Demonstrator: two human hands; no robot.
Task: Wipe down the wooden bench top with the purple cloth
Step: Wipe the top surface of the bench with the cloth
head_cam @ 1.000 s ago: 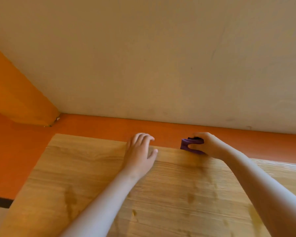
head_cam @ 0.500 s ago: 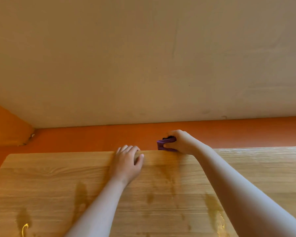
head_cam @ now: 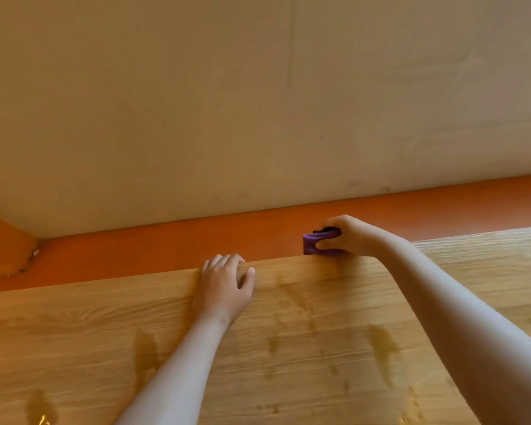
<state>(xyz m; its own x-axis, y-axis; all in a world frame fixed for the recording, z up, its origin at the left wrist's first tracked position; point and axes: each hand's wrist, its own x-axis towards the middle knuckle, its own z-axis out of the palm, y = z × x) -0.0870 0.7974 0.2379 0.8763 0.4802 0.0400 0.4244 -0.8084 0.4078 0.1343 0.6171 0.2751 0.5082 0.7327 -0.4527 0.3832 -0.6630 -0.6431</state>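
The wooden bench top (head_cam: 288,348) fills the lower half of the view, with darker damp patches on its grain. At its far edge my right hand (head_cam: 350,236) grips the bunched purple cloth (head_cam: 314,244), thumb pressed into it. My left hand (head_cam: 224,283) lies on the wood left of the cloth, its fingers hooked over the far edge, holding nothing. Part of the cloth is hidden inside my right fist.
Beyond the bench's far edge an orange floor strip (head_cam: 166,243) runs along a beige wall (head_cam: 258,102). An orange block (head_cam: 3,246) stands in the left corner. The bench's left corner lies near the frame's left side.
My right hand has carried the cloth along the far edge, away from my left hand. The left hand has stayed at the far edge. The view has shifted.
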